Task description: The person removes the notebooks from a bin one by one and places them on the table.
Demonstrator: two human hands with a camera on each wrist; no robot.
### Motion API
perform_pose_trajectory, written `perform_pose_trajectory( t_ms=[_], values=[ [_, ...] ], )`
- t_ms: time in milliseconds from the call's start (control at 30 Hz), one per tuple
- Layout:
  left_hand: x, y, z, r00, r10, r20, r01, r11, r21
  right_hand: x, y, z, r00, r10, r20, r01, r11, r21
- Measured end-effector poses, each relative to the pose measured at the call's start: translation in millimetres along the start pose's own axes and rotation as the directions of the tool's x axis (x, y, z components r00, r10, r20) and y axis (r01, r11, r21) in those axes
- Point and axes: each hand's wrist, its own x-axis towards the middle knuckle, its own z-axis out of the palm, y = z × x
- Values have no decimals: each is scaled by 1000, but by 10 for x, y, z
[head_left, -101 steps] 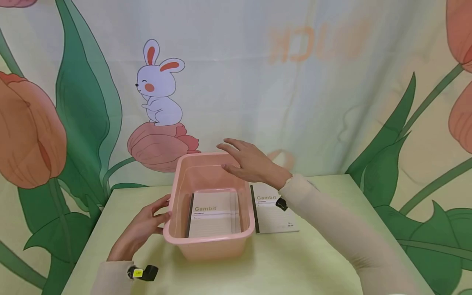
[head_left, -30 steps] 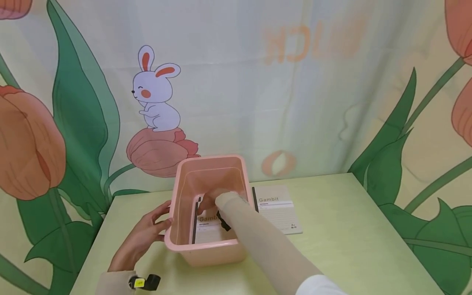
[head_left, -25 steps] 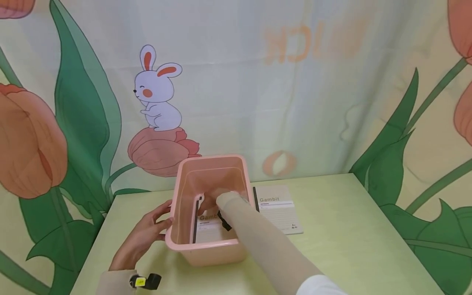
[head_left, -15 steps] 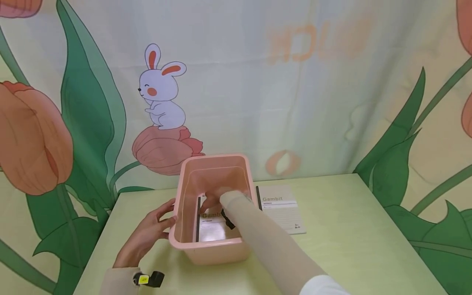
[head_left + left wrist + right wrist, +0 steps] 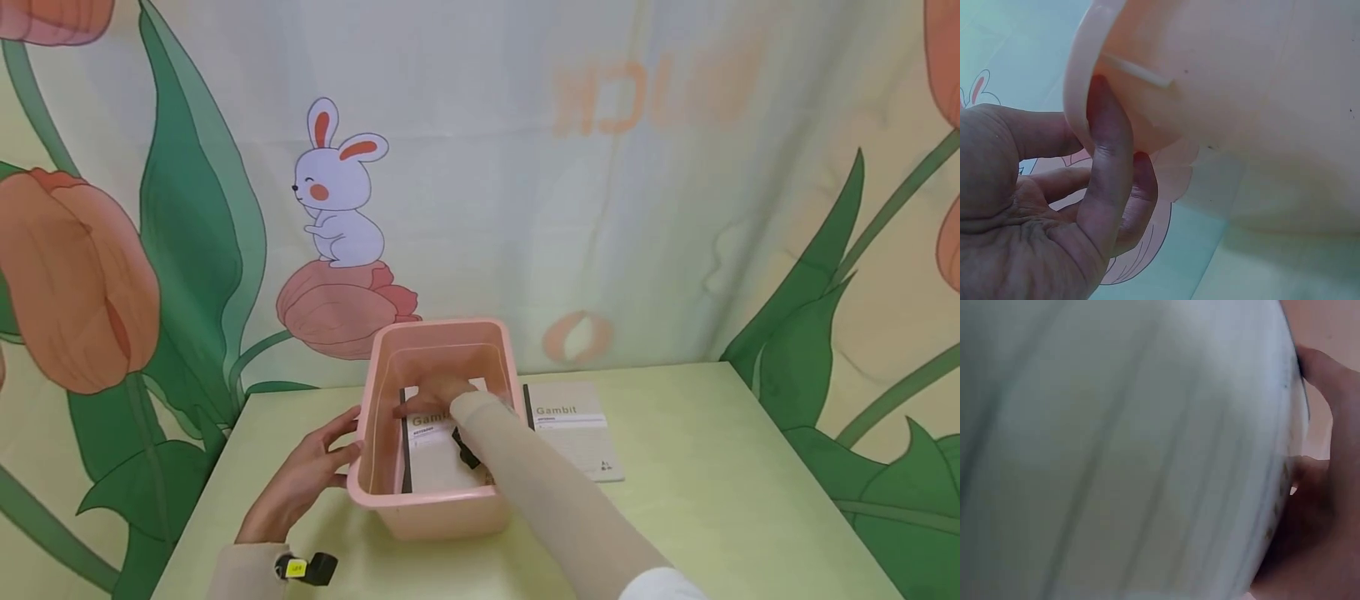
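Note:
My left hand (image 5: 311,471) holds the rim of a deep pink plastic basin (image 5: 431,502) at its left side. In the left wrist view, the hand's fingers (image 5: 1105,169) curl around the rim's edge. My right hand (image 5: 438,390) reaches down inside the basin and grips a white Gambit notebook (image 5: 435,462) with a black spine. Up close in the right wrist view, the lined notebook cover (image 5: 1147,456) looks bowed, with thumb and finger at its edge. The sleeve and hand hide part of the cover.
A second Gambit notebook (image 5: 573,450) lies flat on the pale green table (image 5: 697,483), just right of the basin. Behind the table hangs a curtain (image 5: 487,208) printed with tulips and a rabbit. Each wrist wears a small black camera.
My right hand has gone from above the basin down into it and taken hold of the notebook, which now appears slightly raised. My left hand stays on the rim.

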Motion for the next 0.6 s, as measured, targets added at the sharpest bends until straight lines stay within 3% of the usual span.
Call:
perform_pose_trajectory(
  t_ms=[67,133,267,333,467,600],
  values=[
    [8,-8,22,1000,-1,2,1,1000,1,-63,-20,-56,996,-69,-56,67,997,-41],
    [13,-14,36,1000,-1,5,1,1000,1,-126,-44,-150,980,-158,-123,148,985,-84],
    [2,-32,50,1000,0,6,0,1000,6,-266,-134,-406,916,-330,-227,301,941,-151],
    [-6,-37,44,1000,-2,4,2,1000,15,-354,-219,-553,892,-372,-258,328,924,-198],
    [-7,-26,19,1000,1,0,-1,1000,27,-572,-467,-872,859,-406,-312,304,894,-328],
    [-5,-15,28,1000,15,14,-15,1000,19,-767,-653,-1166,791,-483,-377,317,849,-422]
  ],
)
